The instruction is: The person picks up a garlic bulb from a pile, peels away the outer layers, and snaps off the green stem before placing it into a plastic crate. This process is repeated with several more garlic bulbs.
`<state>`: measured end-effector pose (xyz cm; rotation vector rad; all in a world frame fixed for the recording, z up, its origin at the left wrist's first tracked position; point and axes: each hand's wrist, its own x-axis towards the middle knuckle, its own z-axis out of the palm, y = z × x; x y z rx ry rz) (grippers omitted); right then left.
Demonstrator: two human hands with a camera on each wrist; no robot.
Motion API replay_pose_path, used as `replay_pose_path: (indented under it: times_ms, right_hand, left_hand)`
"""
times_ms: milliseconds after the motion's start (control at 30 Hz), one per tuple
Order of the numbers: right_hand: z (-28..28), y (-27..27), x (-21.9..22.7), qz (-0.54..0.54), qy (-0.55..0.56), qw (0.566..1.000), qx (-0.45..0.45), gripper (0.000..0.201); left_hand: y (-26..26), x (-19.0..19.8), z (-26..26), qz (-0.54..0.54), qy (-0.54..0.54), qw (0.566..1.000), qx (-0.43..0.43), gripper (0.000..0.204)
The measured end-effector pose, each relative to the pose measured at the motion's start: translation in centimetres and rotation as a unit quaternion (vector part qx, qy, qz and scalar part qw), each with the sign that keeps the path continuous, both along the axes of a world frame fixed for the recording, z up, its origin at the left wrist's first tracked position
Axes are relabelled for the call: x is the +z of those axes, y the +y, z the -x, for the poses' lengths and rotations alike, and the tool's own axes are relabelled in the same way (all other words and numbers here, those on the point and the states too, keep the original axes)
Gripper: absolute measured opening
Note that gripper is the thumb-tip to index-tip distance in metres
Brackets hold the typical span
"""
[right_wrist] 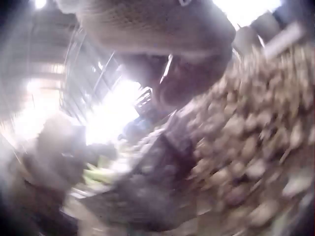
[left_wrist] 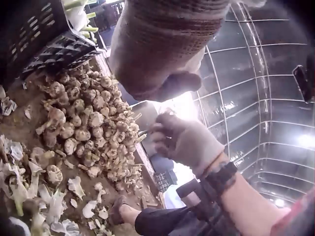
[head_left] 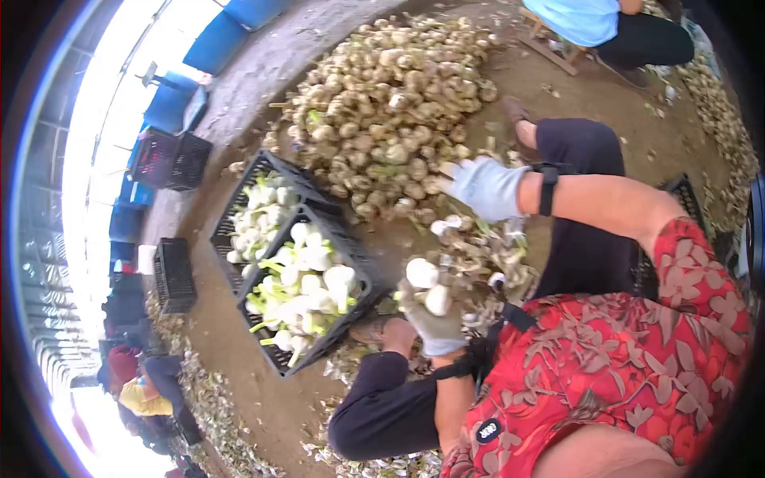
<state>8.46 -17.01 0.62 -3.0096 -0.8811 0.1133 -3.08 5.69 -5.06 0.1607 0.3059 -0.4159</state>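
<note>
My gloved left hand [head_left: 438, 328] grips white garlic bulbs [head_left: 422, 273] over my lap; two show at its fingers. In the left wrist view the back of that glove [left_wrist: 165, 49] fills the top and hides the bulbs. My gloved right hand [head_left: 488, 190] is raised near the edge of a heap of untrimmed garlic [head_left: 390, 95]. Its fingers look bent in the left wrist view, where the right hand [left_wrist: 189, 142] appears beyond the left. The right wrist view is blurred, and I cannot tell whether the right hand holds anything.
Two black crates hold trimmed garlic with green stems; the nearer crate [head_left: 362, 291] stands left of my left hand. Peeled skins [head_left: 498, 267] litter the ground between my legs. More dark crates [head_left: 174, 275] stand farther left. Another person [head_left: 582, 24] sits at the top right.
</note>
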Motion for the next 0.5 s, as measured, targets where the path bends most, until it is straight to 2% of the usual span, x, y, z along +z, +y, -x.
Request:
replay_pose_path:
  times_ms: [67, 100, 133, 167, 200, 267, 300, 333, 367, 400, 467, 500]
  right_hand:
    - [-1.0, 0.3, 3.4, -0.088, 0.156, 0.984, 0.002, 0.064]
    - [-1.6, 0.6, 4.8, -0.122, 0.181, 0.976, -0.005, 0.063]
    - [-2.0, 1.0, 6.3, -0.175, 0.168, 0.97, -0.001, 0.059]
    - [-2.7, 1.1, 7.2, -0.238, 0.144, 0.96, 0.009, 0.055]
    - [-3.7, 0.6, 7.1, -0.298, 0.123, 0.946, 0.016, 0.051]
    - [-5.6, -0.6, 6.0, -0.408, 0.13, 0.903, -0.033, 0.037]
    - [-6.3, -1.2, 5.1, -0.48, 0.157, 0.861, -0.058, 0.035]
    - [-7.0, -1.9, 4.1, -0.547, 0.184, 0.812, -0.082, 0.033]
    - [-7.3, -2.7, 2.4, -0.576, 0.131, 0.803, -0.078, 0.032]
    - [-7.7, -3.0, 2.6, -0.57, 0.137, 0.804, -0.099, 0.032]
    - [-7.5, -3.4, 4.3, -0.557, 0.151, 0.8, -0.163, 0.032]
    - [-7.4, -3.5, 5.3, -0.563, 0.175, 0.79, -0.17, 0.032]
  left_hand:
    - [-1.1, 0.3, -0.8, -0.086, 0.116, 0.989, 0.043, 0.046]
    - [-1.1, -0.9, -1.1, -0.051, 0.136, 0.989, 0.01, 0.047]
    - [-0.5, -2.7, -1.4, -0.014, 0.157, 0.987, -0.026, 0.048]
    - [-0.4, -2.2, -2.2, 0.018, 0.174, 0.983, -0.053, 0.048]
    - [-0.3, -1.9, -3.1, -0.016, 0.183, 0.981, -0.062, 0.049]
    - [1.4, 0.3, -6.4, -0.011, 0.203, 0.979, -0.027, 0.049]
    - [3.1, 2.0, -8.3, -0.068, 0.152, 0.986, 0.006, 0.049]
    - [4.6, 4.2, -10.6, -0.077, 0.14, 0.984, 0.075, 0.046]
    - [6.2, 6.4, -13.0, -0.084, 0.124, 0.978, 0.145, 0.043]
    - [7.7, 8.5, -15.4, -0.089, 0.105, 0.967, 0.213, 0.04]
    - [10.9, 9.5, -19.8, -0.147, -0.097, 0.933, 0.313, 0.042]
    - [11.4, 10.3, -20.6, -0.131, -0.069, 0.941, 0.304, 0.042]
